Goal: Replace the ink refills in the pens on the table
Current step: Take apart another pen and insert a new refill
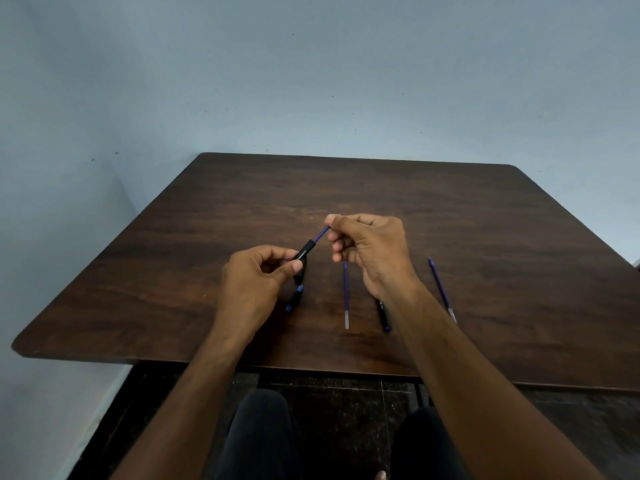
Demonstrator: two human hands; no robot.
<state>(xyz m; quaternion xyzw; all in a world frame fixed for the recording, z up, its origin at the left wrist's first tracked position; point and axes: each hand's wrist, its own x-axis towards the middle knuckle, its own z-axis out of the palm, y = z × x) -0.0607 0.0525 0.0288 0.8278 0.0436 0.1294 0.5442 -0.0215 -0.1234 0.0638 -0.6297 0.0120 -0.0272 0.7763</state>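
My left hand (258,271) grips a black pen barrel (304,251) above the dark wooden table (173,271). A purple ink refill (321,233) sticks out of the barrel's upper end, and my right hand (367,247) pinches its far tip. On the table below lie a small black and blue pen part (294,298), a loose purple refill (346,296), a second black pen (383,317) partly hidden under my right wrist, and another purple refill (441,289) to the right.
The table stands against a pale blue wall. Its front edge runs just above my knees, with a dark tiled floor below.
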